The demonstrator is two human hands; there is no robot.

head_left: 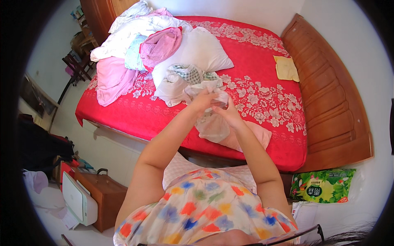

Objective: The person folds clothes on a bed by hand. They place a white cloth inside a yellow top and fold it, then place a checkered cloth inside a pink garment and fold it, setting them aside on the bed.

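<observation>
Both hands are gripping a pale cloth (214, 128) over a red bedspread (164, 125).
The cloth is bunching between the left hand (203, 102) and the right hand (230, 115), the fingers of each curling closed on it, its lower part reaching toward the person beside a flat pink cloth (259, 133); beyond, a green-checked cloth (189, 74) is lying by a white pillow (208, 52), and a folded yellow cloth (287, 69) is resting near the wooden headboard (328, 90).

Cream top (205, 209), blurry blots in orange-red, blue, yellow, green. Pale checked cloth (175, 165) at lap. Dark-rimmed glasses (319, 232). Left hand (204, 102), right hand (230, 113) bare.
</observation>
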